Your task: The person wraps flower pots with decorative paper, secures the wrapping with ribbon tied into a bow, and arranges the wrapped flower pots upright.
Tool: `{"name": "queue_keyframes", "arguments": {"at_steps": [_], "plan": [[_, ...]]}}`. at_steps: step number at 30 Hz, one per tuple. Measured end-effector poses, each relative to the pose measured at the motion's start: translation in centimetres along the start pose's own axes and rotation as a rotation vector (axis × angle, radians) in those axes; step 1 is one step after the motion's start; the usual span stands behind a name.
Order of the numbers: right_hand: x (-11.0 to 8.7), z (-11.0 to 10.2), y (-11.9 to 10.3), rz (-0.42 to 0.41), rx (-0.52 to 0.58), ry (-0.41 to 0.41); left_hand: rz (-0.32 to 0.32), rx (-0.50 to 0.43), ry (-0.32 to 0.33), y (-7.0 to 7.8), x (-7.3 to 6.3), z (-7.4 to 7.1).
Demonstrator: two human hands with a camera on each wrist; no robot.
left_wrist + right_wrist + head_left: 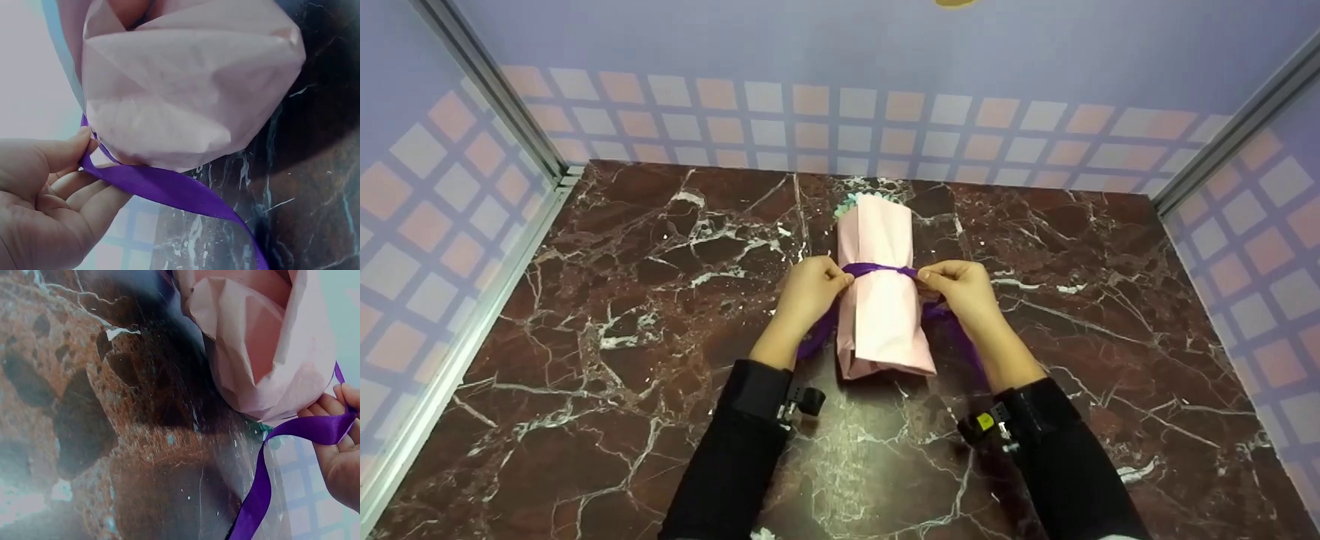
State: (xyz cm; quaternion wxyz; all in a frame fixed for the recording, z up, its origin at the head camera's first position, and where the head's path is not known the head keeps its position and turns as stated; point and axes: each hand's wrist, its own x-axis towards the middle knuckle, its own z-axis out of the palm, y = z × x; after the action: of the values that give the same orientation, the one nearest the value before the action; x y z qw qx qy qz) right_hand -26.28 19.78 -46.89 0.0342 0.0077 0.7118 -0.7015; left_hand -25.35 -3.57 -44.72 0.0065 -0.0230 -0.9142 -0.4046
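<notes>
Marbled worktop (pixel 870 465) gives open room nearest the person and on both sides. Farther in lies the pink paper bundle (pixel 885 322), already wrapped; left hand (pixel 814 289) and right hand (pixel 964 289) each pinch purple ribbon (pixel 877 268) between thumb and fingers. It crosses the paper, tails loose, no bow yet. Teal flowers (pixel 849 202) peek out near the back edge, before the checked wall (pixel 810 45).
</notes>
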Motion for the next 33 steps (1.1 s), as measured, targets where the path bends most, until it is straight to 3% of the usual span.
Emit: {"name": "queue_keyframes", "arguments": {"at_steps": [6,16,21,27,33], "plan": [[-0.1,-0.1,0.3,0.004,0.048,-0.017,0.041,0.002,0.044,-0.4,-0.1,0.3],[-0.2,0.2,0.8,-0.014,0.094,0.033,0.026,-0.021,0.101,-0.4,-0.3,1.0],[-0.2,0.3,0.7,-0.002,0.063,0.039,0.007,-0.046,0.082,-0.2,-0.2,0.7],[-0.4,0.8,0.2,-0.012,0.043,0.026,-0.017,0.016,0.059,0.0,-0.1,-0.2],[-0.6,0.7,-0.3,-0.011,0.009,0.036,-0.011,0.000,-0.042,-0.1,0.4,-0.9]]}}
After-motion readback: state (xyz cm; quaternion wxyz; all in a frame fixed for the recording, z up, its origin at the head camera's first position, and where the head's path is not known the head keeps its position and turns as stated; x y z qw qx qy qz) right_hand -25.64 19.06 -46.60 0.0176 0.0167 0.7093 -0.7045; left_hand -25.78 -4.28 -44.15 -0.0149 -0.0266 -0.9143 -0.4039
